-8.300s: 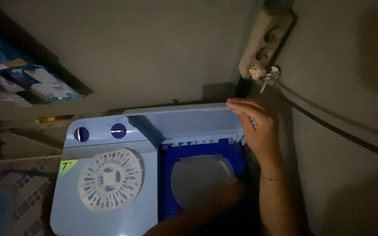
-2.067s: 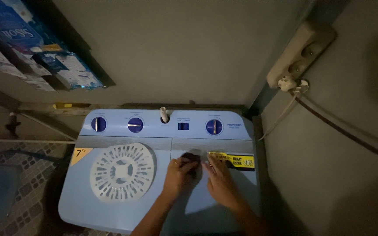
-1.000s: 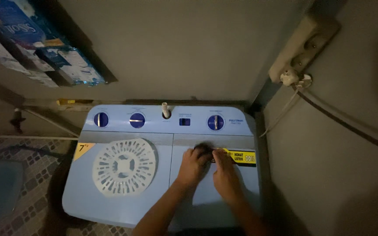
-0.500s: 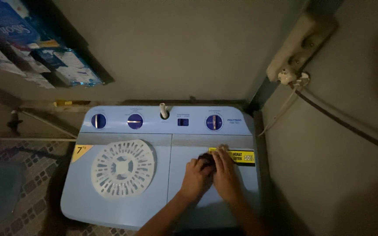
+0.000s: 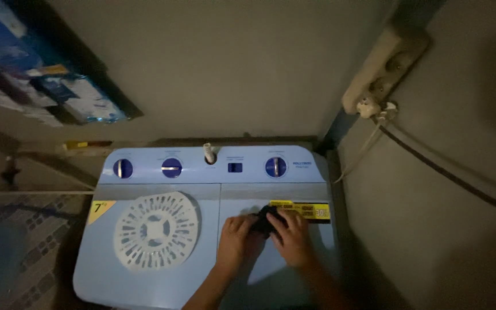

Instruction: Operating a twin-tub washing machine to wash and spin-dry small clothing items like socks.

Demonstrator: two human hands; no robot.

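Keep left hand and right hand closed around the dark cloth, pressing flat on the washer lid

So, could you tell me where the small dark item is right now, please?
In the head view, the small dark item sits on the washer's right lid, between the left hand and right hand, beside the yellow sticker.

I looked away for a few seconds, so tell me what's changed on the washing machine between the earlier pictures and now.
The right-hand lid, propped open at first by the right hand, is now shut. Both hands came down onto it, and the left hand joins the right on a small dark object near the yellow sticker. The white perforated disc, the dials and the wall socket strip stayed put.
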